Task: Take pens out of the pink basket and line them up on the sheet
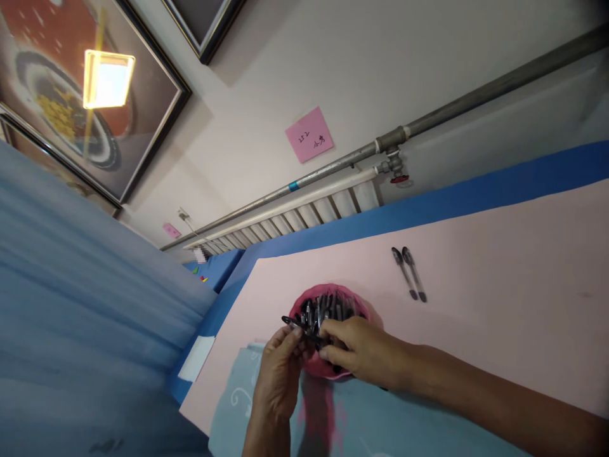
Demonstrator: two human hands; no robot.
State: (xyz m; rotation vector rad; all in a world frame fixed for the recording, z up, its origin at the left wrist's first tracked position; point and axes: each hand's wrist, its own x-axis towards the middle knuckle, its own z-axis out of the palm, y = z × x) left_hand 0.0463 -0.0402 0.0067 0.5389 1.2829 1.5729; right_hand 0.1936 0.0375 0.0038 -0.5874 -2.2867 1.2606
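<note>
At 12 o'clock, reading the dial from the round pink basket (318,367), a pale wall (266,76) is standing behind the work area. A pale pink sheet (499,266) is covering much of a blue surface (428,206) and running out past 3 o'clock. A blue curtain (95,304) is hanging at 9 o'clock. Between 10 and 11 o'clock, a framed picture (71,89) is hanging on the wall and reflecting a bright light. At 11 o'clock, a white ribbed radiator (304,219) is showing below a metal pipe (337,163). A light blue cloth (404,425) is lying at 6 o'clock. The basket is holding many black-capped pens (328,308). At 4 o'clock, the right hand (352,346) is extending over the rim, its fingers bent and partly closed at the lower end of a black pen (291,320); whether they are gripping it cannot be told. At 8 o'clock, the left hand (280,362) is pinching that same pen between thumb and fingers, nearly closed, the pen slanting over the basket. Two further pens (405,274) are lying side by side on the sheet at 2 o'clock, well apart from the basket.
</note>
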